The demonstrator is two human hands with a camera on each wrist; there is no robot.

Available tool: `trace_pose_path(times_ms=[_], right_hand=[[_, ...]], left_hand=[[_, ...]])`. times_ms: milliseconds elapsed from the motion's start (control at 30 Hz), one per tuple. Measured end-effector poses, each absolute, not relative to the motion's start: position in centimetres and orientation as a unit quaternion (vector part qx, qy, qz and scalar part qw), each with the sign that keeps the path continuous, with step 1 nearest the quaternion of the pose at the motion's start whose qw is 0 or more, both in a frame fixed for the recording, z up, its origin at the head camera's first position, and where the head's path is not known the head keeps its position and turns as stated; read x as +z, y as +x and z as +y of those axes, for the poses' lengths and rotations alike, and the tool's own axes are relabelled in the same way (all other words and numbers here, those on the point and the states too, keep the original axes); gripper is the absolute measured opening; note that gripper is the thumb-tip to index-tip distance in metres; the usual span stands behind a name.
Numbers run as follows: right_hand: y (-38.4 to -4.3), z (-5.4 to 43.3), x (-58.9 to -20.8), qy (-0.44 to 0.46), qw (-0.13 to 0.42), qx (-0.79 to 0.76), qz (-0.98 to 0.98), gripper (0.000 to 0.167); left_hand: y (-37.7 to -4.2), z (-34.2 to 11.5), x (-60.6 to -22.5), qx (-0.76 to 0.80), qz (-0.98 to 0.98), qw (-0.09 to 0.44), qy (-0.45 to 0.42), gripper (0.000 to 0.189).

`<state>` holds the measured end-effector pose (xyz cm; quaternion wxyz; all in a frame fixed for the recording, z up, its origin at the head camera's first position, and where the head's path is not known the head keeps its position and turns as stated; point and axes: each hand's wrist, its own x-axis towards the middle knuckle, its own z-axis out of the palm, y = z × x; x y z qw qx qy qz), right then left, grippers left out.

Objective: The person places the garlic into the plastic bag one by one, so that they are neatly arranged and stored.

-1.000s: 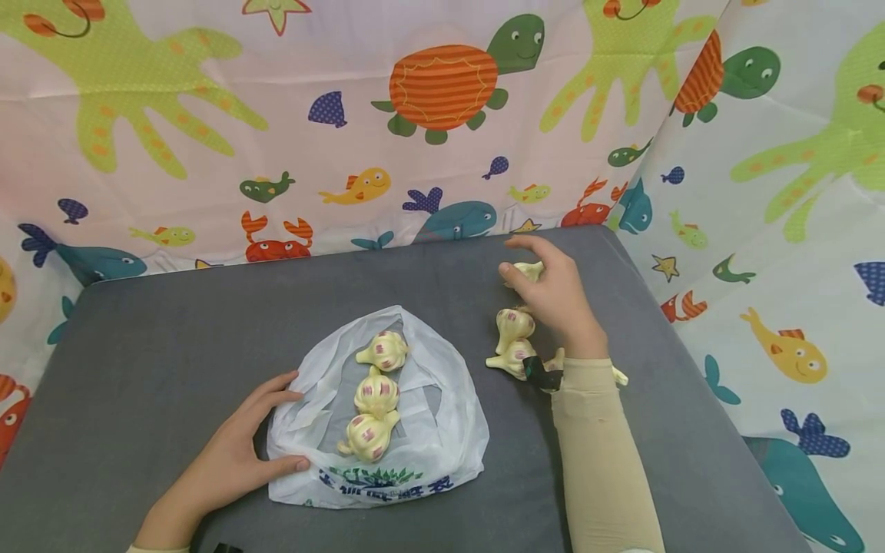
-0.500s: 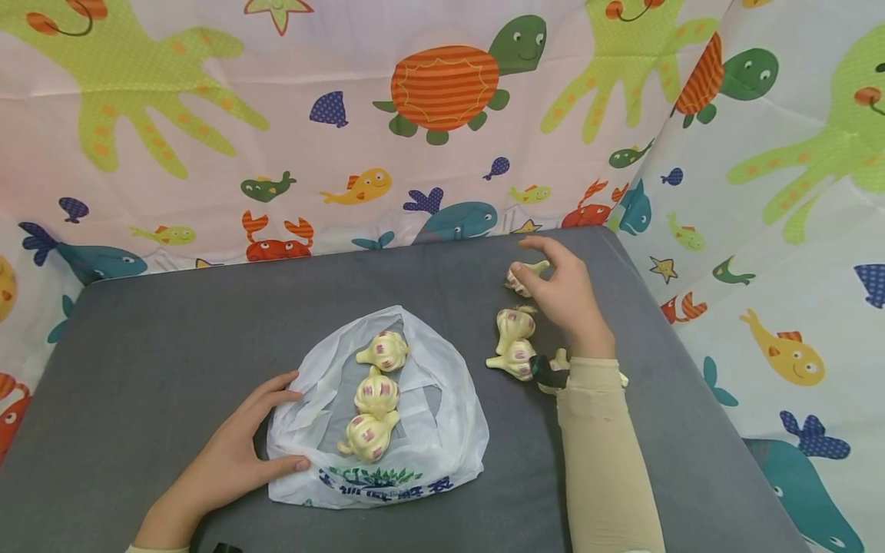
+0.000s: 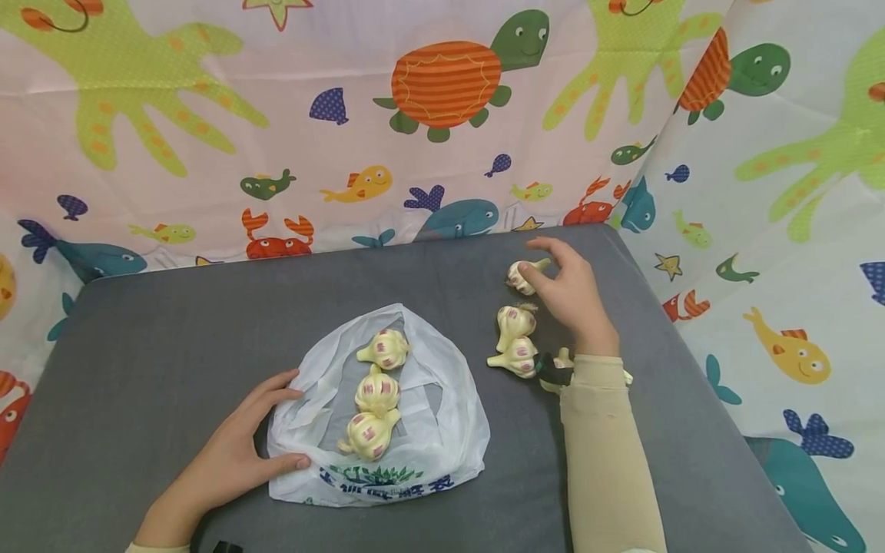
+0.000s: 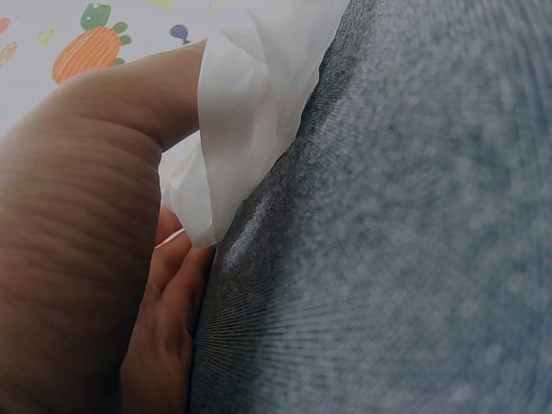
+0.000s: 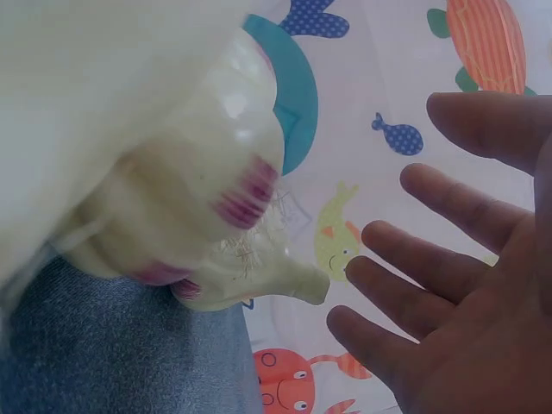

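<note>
A white plastic bag [image 3: 452,418] lies with its mouth spread, three garlic bulbs [image 3: 377,392] in a line inside it. My left hand [image 3: 231,442] rests at the bag's left side, thumb and fingers apart and touching its rim; the plastic [image 4: 250,121] covers the thumb's end in the left wrist view. My right hand [image 3: 570,288] hovers beside the farthest garlic bulb [image 3: 520,278], holding nothing. Its fingers are spread and loosely straight in the right wrist view, apart from the bulbs [image 5: 233,164]. Two touching garlic bulbs [image 3: 515,324] lie nearer; others are partly hidden under the right wrist.
The grey cloth-covered table [image 3: 207,330] carries everything. A white curtain [image 3: 276,138] printed with sea animals rises at its back and right side. A black strap [image 3: 553,371] sits at the right wrist, close to the bulbs.
My right hand has drawn slightly to the right, away from the farthest garlic bulb, which shows more fully now. The left hand and the bag hold their place.
</note>
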<state>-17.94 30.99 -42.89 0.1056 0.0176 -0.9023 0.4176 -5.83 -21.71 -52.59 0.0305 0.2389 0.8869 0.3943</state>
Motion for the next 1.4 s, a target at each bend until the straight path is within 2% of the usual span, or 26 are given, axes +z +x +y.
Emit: trace_pose_path(times_ms=[733,1400], right_hand=[[-18.07,30.87,-42.91,0.001,0.029,0.381,-0.924,0.053],[-17.92,30.74,-43.24,-0.013,-0.018,0.355,-0.935,0.055]], left_hand=[[-6.07,-21.72,-52.27,0.398,0.883,0.034,0.248,0.084],[-6.03,-21.84,-52.48,0.386,0.890,0.034,0.239,0.084]])
